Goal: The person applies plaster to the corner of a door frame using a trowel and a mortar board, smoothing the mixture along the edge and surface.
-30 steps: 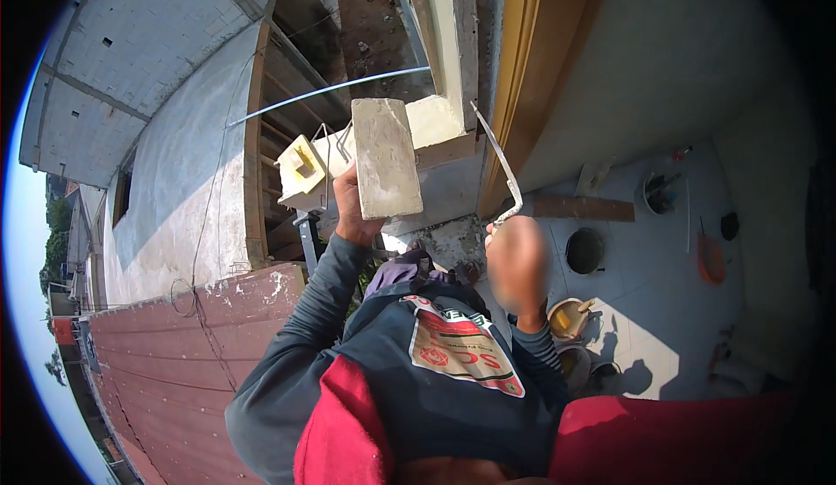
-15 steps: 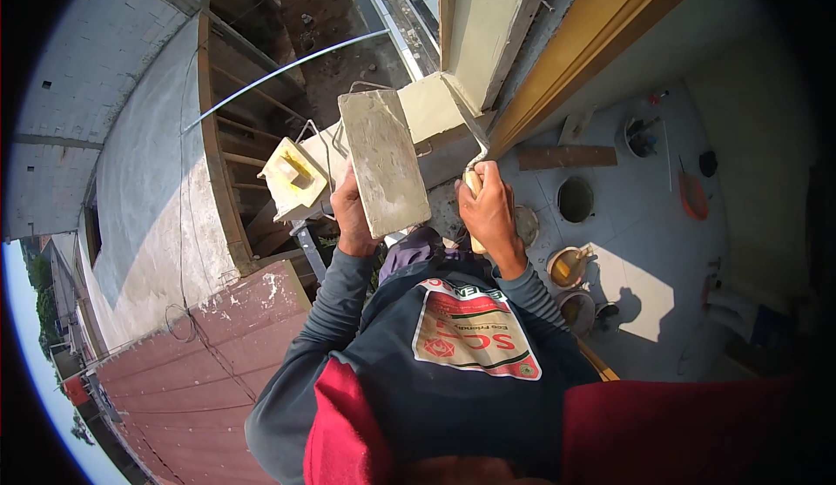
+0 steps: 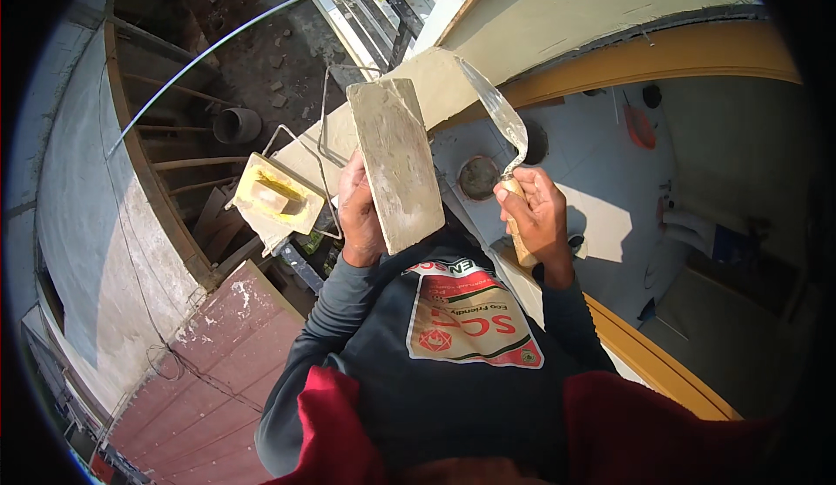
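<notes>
My left hand [image 3: 357,211] is closed beneath a flat rectangular plastering float [image 3: 396,167]; its handle is hidden. Pale mortar is smeared on the board's upturned face. My right hand [image 3: 542,215] wraps round the wooden handle of a pointed trowel [image 3: 495,100]. The trowel's metal blade points up and leftward, apart from the board, its tip overlapping the wall ledge in view. Left of my left hand lies a second float [image 3: 277,199], stained yellow, its block handle facing up.
A pale plastered ledge [image 3: 427,84] runs behind the float, with bent metal rods [image 3: 322,137] beside it. A pale pipe [image 3: 209,50] arches over lower ground at left. A yellow-brown frame [image 3: 644,67] borders a tiled room holding a round container [image 3: 477,177]. Maroon sheeting [image 3: 200,380] spans lower left.
The view has turned, so the surroundings appear shifted and rotated. My right hand and trowel have moved rightward, farther from the float. Both hands keep their holds.
</notes>
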Available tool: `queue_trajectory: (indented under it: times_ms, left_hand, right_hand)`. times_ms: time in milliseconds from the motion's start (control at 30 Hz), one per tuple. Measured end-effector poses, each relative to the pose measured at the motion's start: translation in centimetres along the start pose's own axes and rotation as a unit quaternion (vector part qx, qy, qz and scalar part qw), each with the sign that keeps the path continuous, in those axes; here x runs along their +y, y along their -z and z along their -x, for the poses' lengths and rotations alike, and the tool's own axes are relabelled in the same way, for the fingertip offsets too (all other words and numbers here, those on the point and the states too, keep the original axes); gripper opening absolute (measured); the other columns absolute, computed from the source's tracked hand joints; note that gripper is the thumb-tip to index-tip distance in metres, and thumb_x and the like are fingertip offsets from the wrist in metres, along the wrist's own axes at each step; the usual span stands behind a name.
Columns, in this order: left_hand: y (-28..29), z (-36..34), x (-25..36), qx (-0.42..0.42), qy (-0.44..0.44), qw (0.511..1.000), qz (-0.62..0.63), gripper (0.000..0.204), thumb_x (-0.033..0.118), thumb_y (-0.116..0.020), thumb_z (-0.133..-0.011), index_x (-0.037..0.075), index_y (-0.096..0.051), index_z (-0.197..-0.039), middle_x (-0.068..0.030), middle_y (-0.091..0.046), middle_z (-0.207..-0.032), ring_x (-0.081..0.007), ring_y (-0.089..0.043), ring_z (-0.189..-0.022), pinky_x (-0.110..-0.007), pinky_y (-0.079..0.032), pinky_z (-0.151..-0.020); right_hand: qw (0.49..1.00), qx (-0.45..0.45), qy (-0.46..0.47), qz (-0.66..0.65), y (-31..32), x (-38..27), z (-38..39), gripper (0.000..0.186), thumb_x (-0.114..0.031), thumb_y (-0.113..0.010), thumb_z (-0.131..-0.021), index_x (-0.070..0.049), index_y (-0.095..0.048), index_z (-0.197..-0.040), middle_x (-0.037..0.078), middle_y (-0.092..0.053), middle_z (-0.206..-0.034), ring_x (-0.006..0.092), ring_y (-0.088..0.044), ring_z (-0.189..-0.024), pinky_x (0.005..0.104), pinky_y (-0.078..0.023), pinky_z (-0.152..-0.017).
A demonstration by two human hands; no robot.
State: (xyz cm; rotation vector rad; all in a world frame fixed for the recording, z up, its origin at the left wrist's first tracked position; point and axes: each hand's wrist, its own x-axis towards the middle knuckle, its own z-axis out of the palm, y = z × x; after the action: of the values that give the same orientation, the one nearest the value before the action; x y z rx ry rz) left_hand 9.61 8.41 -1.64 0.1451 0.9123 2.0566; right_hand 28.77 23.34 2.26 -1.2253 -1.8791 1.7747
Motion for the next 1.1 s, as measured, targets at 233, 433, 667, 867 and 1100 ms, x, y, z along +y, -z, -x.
queue_trajectory:
  times_ms: [233,433,667,867,1100]
  left_hand:
    - [0.3,-0.6,0.1,-0.019,0.031,0.999,-0.014,0.055,0.025,-0.053,-0.092,-0.004,-0.043,-0.138,-0.0122,-0.061,-0.121,-0.0166,-0.063,-0.103,-0.029,-0.051,-0.088]
    - [0.0,-1.0,-0.1,-0.012,0.043,0.999,-0.024,0.053,0.02,-0.051,-0.092,-0.004,-0.044,-0.138,-0.0109,-0.062,-0.118,-0.0144,-0.063,-0.1,-0.027,-0.05,-0.086]
    - [-0.9,-2.1,0.3,0.0,0.06,0.998,-0.02,0.053,0.016,-0.049,-0.091,-0.003,-0.042,-0.14,-0.0106,-0.062,-0.116,-0.0141,-0.064,-0.097,-0.027,-0.051,-0.084]
    - [0.1,-2.4,-1.2,0.0,0.078,0.997,0.017,0.044,0.018,-0.042,-0.098,0.001,-0.044,-0.138,-0.0138,-0.062,-0.121,-0.0238,-0.066,-0.102,-0.036,-0.055,-0.087]
    - [0.7,-4.7,-3.8,-0.049,0.118,0.959,0.253,0.036,0.019,-0.039,-0.101,-0.001,-0.052,-0.128,-0.0136,-0.065,-0.114,-0.0248,-0.068,-0.098,-0.037,-0.059,-0.083]
  right_hand:
    - [0.998,0.024,-0.064,0.005,2.7,-1.3,-2.5,0.027,-0.01,-0.068,-0.089,0.005,-0.055,-0.109,0.01,-0.066,-0.085,0.0091,-0.057,-0.057,0.023,-0.045,-0.047]
    - [0.997,0.072,-0.022,0.009,3.1,-0.7,3.0,0.028,-0.005,-0.069,-0.088,0.006,-0.055,-0.11,0.011,-0.066,-0.088,0.009,-0.059,-0.066,0.0234,-0.048,-0.056]
    - [0.994,0.085,0.004,0.062,-1.3,0.3,-1.8,0.03,-0.005,-0.07,-0.088,0.009,-0.056,-0.11,0.014,-0.067,-0.093,0.0105,-0.062,-0.077,0.027,-0.053,-0.067]
    - [0.985,0.09,0.11,0.095,-0.1,-0.4,2.5,0.03,-0.002,-0.068,-0.088,0.008,-0.056,-0.113,0.015,-0.069,-0.097,0.0122,-0.065,-0.084,0.0265,-0.054,-0.073]
    - [0.906,-0.087,0.235,0.341,3.6,-1.9,4.0,0.033,-0.008,-0.077,-0.081,0.004,-0.061,-0.107,0.018,-0.072,-0.094,0.023,-0.072,-0.082,0.0345,-0.057,-0.072]
